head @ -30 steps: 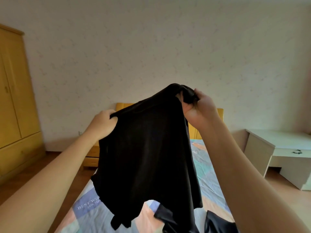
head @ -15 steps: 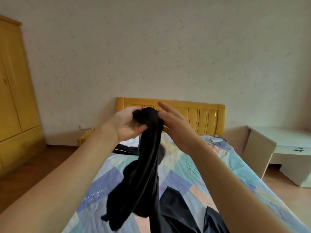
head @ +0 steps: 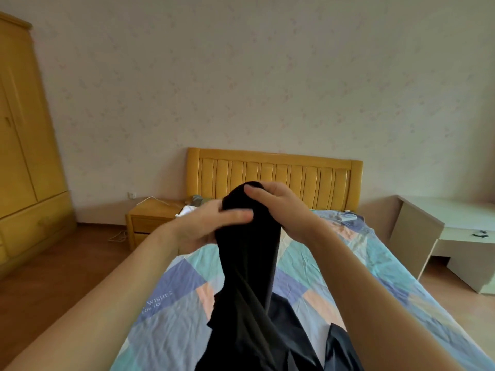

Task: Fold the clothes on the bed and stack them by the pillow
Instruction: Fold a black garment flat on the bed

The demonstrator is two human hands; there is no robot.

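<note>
Head view: above the bed [head: 171, 311], both hands, left hand [head: 211, 226] and right hand [head: 278, 207], grip the bunched black garment [head: 249, 263]; it should be shaken flat before creasing.

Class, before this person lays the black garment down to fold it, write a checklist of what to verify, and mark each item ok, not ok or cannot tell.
1. Right hand grip on the black garment: ok, fingers curled over its top.
2. Left hand on the garment: ok, touching it just below.
3. Garment spread flat: not ok, it hangs bunched and twisted.
4. Free space on the bed: ok ahead; other dark clothes lie near.
5. Pillow spot for stacking: cannot tell, largely hidden behind the hands.
</note>
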